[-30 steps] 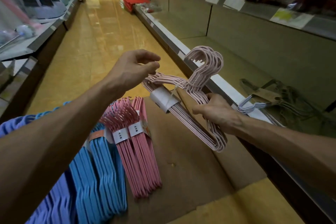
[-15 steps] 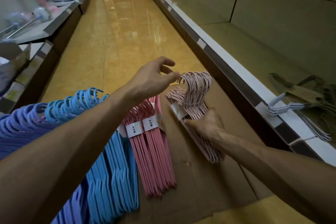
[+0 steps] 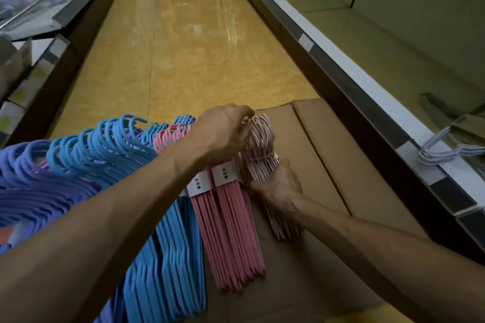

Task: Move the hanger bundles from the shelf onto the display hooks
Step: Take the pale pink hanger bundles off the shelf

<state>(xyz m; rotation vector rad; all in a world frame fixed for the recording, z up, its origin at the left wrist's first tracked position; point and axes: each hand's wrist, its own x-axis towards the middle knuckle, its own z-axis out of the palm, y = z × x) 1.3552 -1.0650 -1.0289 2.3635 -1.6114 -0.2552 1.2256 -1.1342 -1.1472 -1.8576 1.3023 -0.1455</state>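
On cardboard, pale pink hanger bundle, banded, left hand and right hand fingers grasping it

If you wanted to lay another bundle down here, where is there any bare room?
Bare cardboard lies between the pale pink bundle and the shelf edge, and nearer the camera below both forearms. Left of that bundle it is crowded: pink bundles, then blue hangers, packed side by side.

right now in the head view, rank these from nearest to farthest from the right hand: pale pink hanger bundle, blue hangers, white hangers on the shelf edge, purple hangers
1. pale pink hanger bundle: in the right hand itself, on the cardboard.
2. blue hangers: to its left, past the darker pink bundles.
3. white hangers: to its right, on the shelf edge.
4. purple hangers: far left.
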